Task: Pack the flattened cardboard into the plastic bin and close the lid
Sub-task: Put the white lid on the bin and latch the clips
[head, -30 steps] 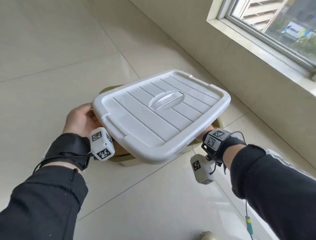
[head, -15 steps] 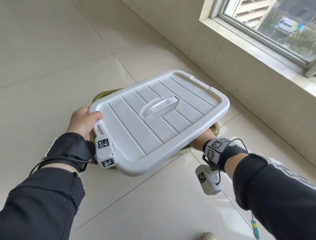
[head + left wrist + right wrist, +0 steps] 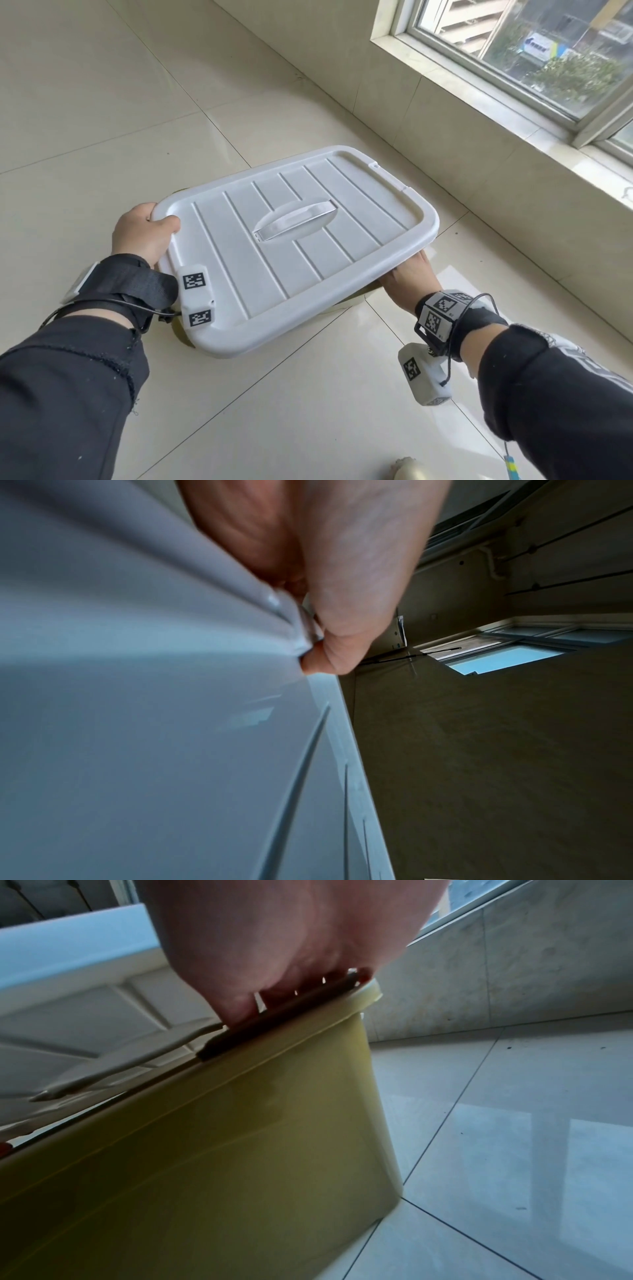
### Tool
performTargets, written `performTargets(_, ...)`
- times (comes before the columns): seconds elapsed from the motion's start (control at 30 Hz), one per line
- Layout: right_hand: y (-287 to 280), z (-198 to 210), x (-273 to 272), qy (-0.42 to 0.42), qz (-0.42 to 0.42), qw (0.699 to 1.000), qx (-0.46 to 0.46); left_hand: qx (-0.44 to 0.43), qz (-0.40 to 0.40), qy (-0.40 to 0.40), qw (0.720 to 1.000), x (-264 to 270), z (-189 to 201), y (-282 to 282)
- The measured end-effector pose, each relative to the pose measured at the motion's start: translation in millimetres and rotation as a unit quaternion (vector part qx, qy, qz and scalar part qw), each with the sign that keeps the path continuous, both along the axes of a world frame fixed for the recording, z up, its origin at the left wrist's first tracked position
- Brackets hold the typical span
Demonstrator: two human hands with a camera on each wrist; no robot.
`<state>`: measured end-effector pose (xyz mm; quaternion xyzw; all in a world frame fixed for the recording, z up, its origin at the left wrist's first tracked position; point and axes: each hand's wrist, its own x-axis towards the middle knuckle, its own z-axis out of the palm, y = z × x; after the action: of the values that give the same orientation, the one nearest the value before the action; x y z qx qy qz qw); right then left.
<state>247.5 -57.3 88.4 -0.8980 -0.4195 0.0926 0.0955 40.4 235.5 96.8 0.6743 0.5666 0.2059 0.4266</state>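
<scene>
lid (image 3: 301,240) | tilted over bin (image 3: 240,1137) | left hand (image 3: 144,233), right hand (image 3: 411,281) grip its edges

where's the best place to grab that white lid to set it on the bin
Judging by its shape, by the raised rim at the two short ends, from either side. The lid is wide and flat, so end grips keep it level. The left hand already holds one end that way.

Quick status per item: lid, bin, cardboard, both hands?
lid: held above the bin, tilted, not yet seated.
bin: on the floor, upright, open under the lid.
cardboard: edge showing at the bin's rim.
left hand: grip on the lid's corner.
right hand: under the lid's edge, fingers at the bin's rim.
</scene>
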Motion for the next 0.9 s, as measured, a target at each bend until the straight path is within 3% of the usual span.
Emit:
performTargets(0.07,-6,3,2,0.059,-0.077,0.992,0.075,0.005,-0.004,0.002,1.000,2,0,0)
performTargets(0.13,-11,4,6,0.091,-0.149,0.981,0.087,0.010,-0.006,0.004,1.000,5,0,0)
performTargets(0.5,-1,25,25,0.070,-0.374,0.915,0.135,0.039,-0.026,0.036,0.998,4,-4,10)
performTargets(0.63,15,33,33,0.038,-0.319,0.937,0.140,0.041,-0.038,0.053,0.997,5,-1,12)
performTargets(0.77,35,24,44,0.048,-0.213,0.974,0.056,0.044,-0.062,0.075,0.994,7,4,15)
performTargets(0.9,38,10,46,0.067,-0.223,0.972,0.032,0.057,-0.096,0.110,0.988,6,10,17)
